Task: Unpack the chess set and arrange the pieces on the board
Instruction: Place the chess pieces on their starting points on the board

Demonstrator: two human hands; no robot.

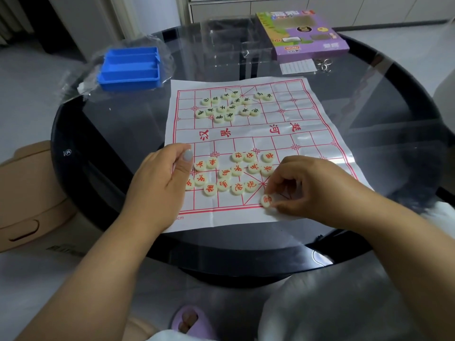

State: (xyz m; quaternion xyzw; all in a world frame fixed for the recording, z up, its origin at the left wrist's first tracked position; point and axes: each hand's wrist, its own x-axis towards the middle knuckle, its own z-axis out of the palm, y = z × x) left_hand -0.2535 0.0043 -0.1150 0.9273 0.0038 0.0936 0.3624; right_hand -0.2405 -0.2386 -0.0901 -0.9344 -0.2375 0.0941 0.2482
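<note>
Right hand [299, 187] pinches red-marked piece [267, 200] at board [320, 134] edge.

My left hand [170, 173] covers part of a red piece [189, 184] under my thumb; the box [301, 35] print beyond my fingers blurs.

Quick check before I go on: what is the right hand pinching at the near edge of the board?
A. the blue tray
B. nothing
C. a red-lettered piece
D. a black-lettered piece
C: the right hand pinches a pale round red-lettered piece on the board's near red border line, while the black-lettered pieces lie clustered on the far half.
</note>
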